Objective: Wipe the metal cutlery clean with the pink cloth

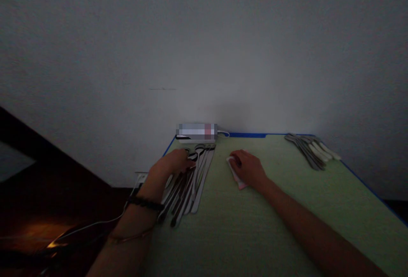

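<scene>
My left hand (pixel 178 161) is over a pile of metal cutlery on the left of the table, its fingers curled and closed around the head end of a spoon (pixel 192 156). Its fingertips are partly hidden. Beneath and beside it, several long-handled spoons (pixel 199 148) and flat-handled pieces of cutlery (pixel 200 187) lie fanned out, handles toward me. To the right, my right hand (pixel 249 169) rests on the table with curled fingers closed on a small folded pinkish-white cloth (pixel 239 183).
Another bundle of cutlery (pixel 306 151), some with pale handles, lies at the back right of the green table (pixel 270 226). A white box-like object (pixel 197 141), partly blurred out, stands against the wall with a cable (pixel 225 132). A white cord (pixel 95 222) hangs at left.
</scene>
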Demonstrator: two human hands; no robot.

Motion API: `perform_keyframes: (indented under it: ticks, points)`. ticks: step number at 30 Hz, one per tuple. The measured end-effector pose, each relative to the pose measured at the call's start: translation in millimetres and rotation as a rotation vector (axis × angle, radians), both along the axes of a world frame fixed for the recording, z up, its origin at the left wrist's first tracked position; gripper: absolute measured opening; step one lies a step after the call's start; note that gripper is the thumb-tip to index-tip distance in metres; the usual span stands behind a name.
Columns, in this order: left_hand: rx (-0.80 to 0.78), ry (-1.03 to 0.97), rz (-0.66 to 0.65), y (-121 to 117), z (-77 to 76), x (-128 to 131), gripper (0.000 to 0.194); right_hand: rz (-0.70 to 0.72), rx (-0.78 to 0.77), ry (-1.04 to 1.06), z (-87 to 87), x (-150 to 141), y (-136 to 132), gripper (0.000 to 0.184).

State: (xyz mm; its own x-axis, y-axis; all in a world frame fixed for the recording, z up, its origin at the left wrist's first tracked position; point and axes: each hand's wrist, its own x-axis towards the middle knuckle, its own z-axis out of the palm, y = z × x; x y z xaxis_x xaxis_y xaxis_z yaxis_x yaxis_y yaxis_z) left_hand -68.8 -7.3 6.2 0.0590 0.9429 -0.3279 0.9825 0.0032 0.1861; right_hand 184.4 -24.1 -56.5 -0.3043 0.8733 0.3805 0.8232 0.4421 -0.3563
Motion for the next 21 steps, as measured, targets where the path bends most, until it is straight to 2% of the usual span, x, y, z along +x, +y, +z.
perform_keyframes:
  ticks: [3,6,8,15,21]
  points:
    - [-0.034,0.007,-0.002,8,16.0,-9,0.041,0.017,-0.001,0.017,-1.4,1,1,0.026]
    - [0.011,0.009,-0.016,19,24.7,-11,0.039,0.02,-0.008,0.024,-1.3,2,2,0.026]
    - [0.005,0.003,-0.04,25,21.7,-4,0.037,0.019,-0.019,0.027,-0.7,2,2,0.026]
    - [-0.051,0.032,-0.075,28,-6.9,34,0.032,0.026,-0.042,0.034,-0.5,3,4,0.026]
    - [-0.038,0.037,-0.057,20,-9.5,41,0.024,0.017,-0.052,0.028,0.9,3,3,0.027]
